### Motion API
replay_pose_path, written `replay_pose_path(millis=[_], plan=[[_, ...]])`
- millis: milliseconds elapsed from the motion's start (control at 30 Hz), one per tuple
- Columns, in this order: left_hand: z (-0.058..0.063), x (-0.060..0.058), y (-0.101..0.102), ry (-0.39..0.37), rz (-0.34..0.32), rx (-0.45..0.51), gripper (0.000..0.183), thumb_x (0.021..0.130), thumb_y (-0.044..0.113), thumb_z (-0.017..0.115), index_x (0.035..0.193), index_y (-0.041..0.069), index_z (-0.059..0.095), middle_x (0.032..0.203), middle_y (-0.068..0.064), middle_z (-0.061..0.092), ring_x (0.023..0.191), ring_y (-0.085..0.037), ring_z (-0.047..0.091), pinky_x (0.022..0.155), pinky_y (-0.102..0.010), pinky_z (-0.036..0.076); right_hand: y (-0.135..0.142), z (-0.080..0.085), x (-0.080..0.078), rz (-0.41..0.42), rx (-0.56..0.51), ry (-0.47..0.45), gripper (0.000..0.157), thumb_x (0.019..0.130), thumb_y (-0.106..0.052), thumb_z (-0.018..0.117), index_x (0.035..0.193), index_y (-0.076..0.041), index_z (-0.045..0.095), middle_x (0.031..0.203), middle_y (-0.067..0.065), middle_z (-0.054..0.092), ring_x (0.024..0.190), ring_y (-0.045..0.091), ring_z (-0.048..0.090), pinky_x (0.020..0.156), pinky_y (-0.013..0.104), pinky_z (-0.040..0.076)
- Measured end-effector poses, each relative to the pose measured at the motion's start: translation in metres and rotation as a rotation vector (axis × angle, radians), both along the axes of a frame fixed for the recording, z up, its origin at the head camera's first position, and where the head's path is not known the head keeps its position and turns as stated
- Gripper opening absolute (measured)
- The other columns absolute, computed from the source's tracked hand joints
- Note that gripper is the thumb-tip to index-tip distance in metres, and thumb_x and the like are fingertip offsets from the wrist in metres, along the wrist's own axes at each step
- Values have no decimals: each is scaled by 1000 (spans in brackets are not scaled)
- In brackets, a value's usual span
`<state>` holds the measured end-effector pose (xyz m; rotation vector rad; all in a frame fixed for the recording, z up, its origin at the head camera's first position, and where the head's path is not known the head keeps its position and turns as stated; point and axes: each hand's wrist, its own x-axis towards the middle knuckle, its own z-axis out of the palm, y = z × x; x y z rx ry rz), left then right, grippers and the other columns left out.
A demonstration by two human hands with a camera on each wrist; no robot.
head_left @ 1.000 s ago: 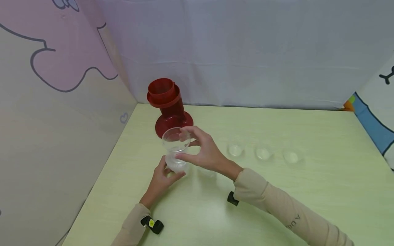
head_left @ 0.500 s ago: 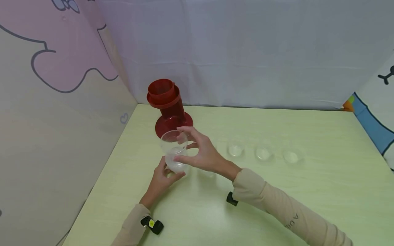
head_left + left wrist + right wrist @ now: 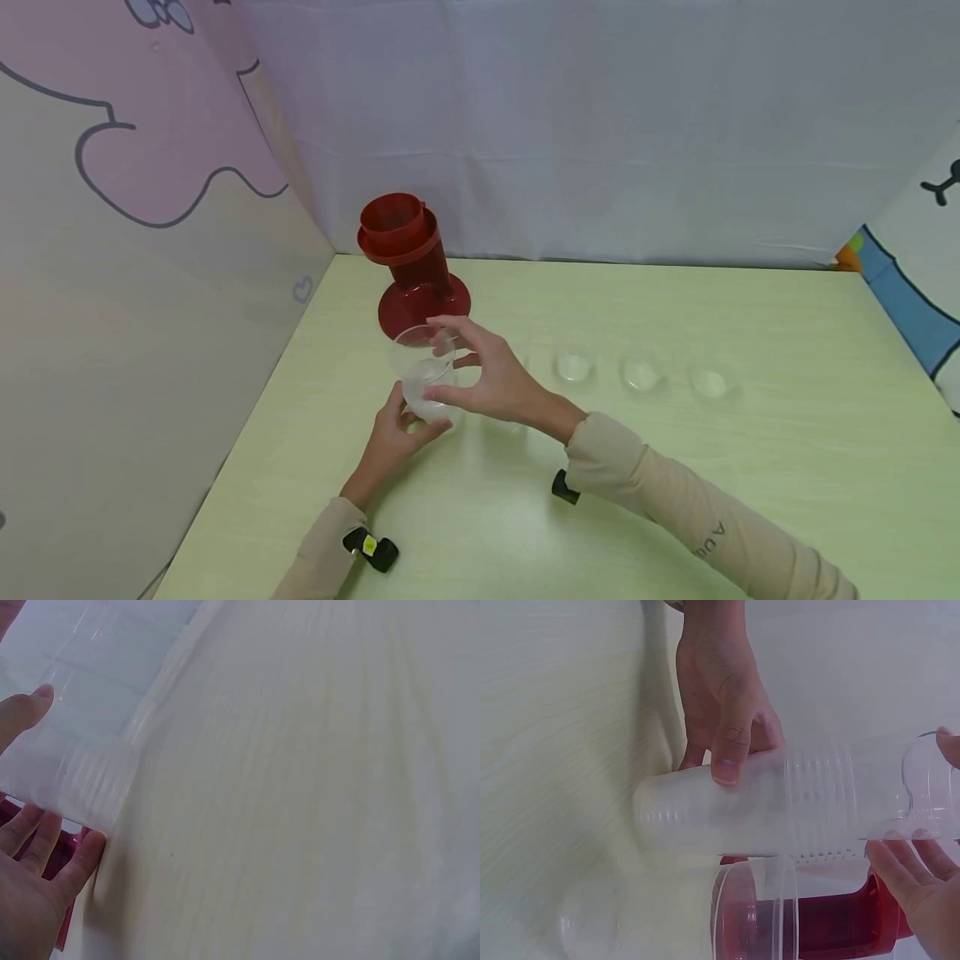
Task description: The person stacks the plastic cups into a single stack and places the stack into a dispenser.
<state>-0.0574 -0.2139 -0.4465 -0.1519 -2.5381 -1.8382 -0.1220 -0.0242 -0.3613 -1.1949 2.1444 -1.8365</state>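
A stack of nested clear plastic cups [image 3: 415,392] is upright near the table's left side. Low on its side, my left hand [image 3: 393,435] grips it between thumb and fingers. My right hand [image 3: 498,379] holds a clear plastic cup [image 3: 405,357] from the right, thumb in front and fingers behind. That cup sits partly inside the top of the stack, as the right wrist view shows, where the stack's ridged rims [image 3: 821,799] lie just below it. Another clear cup [image 3: 660,915] stands close beside the stack, mostly behind my right hand in the head view.
Behind the hands stands a red plastic holder [image 3: 420,275] with a round base and a cup-shaped top. To the right, three clear cups [image 3: 573,367] stand in a row on the pale table [image 3: 675,483]. Curtain-like walls [image 3: 600,125] border the back and left side.
My right hand has moved slightly down and left, and the cup it holds has sunk deeper into the stack. My left hand and the stack have stayed in place.
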Motion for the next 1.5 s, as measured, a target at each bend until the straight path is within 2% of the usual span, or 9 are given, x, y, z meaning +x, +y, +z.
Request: replay_pose_path(millis=[100,167,367,500,733,1000,1100,1333,1500], plan=[[-1,0,0,3,-6,6,71,79,12,77,136,9,35,135,-7,46,122,-21,43,101,-45,41,2,12,7,0,7,5,66,74,-3,79,131,-1,45,106,10,57,103,29,55,82,42,53],[-2,0,-1,6,-9,11,72,79,12,77,138,10,34,135,-6,45,123,-21,43,101,-45,41,2,15,9,-1,14,0,66,74,-2,78,130,1,46,106,12,57,103,31,55,84,45,52],[-1,0,-1,2,-8,12,75,79,12,77,140,11,32,137,-6,44,125,-22,41,101,-45,41,1,-6,-1,-17,59,-3,69,74,-11,81,134,-11,46,113,-1,57,106,18,55,88,33,52],[0,0,0,-7,-3,5,75,79,13,77,140,11,32,137,-7,44,125,-23,41,101,-46,40,1,-11,-3,-12,55,12,70,74,-15,81,134,-13,46,116,-3,57,106,17,56,87,29,51],[-1,1,0,-9,-1,-4,78,80,14,77,143,12,30,140,-7,42,127,-24,40,101,-45,41,0,-13,-3,-3,46,22,69,74,-12,81,134,-13,47,115,-2,56,105,21,57,88,33,51],[-2,0,-1,-3,1,0,78,80,14,77,142,12,31,138,-7,43,125,-23,41,100,-45,42,-1,-14,-1,-3,49,20,71,72,-7,82,134,-6,47,116,8,56,107,27,56,88,42,51],[-3,0,-1,-2,2,2,77,79,14,77,141,11,31,138,-7,44,125,-23,41,100,-44,42,-1,-10,1,-5,45,8,71,72,-2,81,134,-3,46,118,13,56,106,33,56,88,47,50],[-2,1,0,1,3,-1,78,80,12,77,142,11,31,138,-8,43,125,-23,42,100,-40,43,4,19,16,1,68,1,65,73,4,77,130,6,46,117,20,55,105,39,56,89,47,50],[-2,1,0,2,3,3,77,79,11,77,142,10,31,139,-9,43,125,-24,41,101,-41,41,5,21,17,-2,80,-3,65,73,4,77,130,7,46,118,21,55,105,40,56,89,49,49]])
